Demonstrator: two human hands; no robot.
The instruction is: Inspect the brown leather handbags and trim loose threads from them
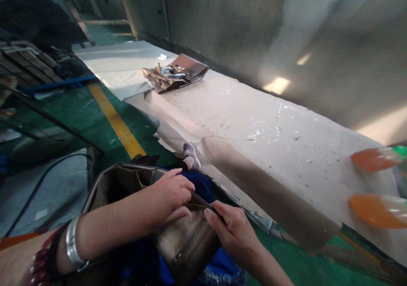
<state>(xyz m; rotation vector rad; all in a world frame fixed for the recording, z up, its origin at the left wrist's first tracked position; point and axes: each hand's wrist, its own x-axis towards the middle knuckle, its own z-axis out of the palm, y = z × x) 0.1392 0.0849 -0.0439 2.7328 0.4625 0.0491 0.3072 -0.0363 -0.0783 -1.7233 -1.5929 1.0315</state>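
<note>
A dark brown handbag [187, 239] lies open across the lap, its lining and a small zip on its side showing. My left hand [173, 192] reaches over the bag's opening, its fingers curled on the far rim. With thumb and fingers closed, my right hand [232, 226] pinches the same rim a little to the right. A silver bangle [73, 243] and dark red beads [41, 262] are on my left wrist. Part of the bag's inside is hidden behind my left forearm.
A paper-covered bench [254, 129] runs along the wall. On it lie another brown bag [190, 68] with crumpled paper [159, 78] and two orange bottles [375, 159] at the right. The green floor [108, 135] has a yellow line. A shoe [191, 154] shows below the bench edge.
</note>
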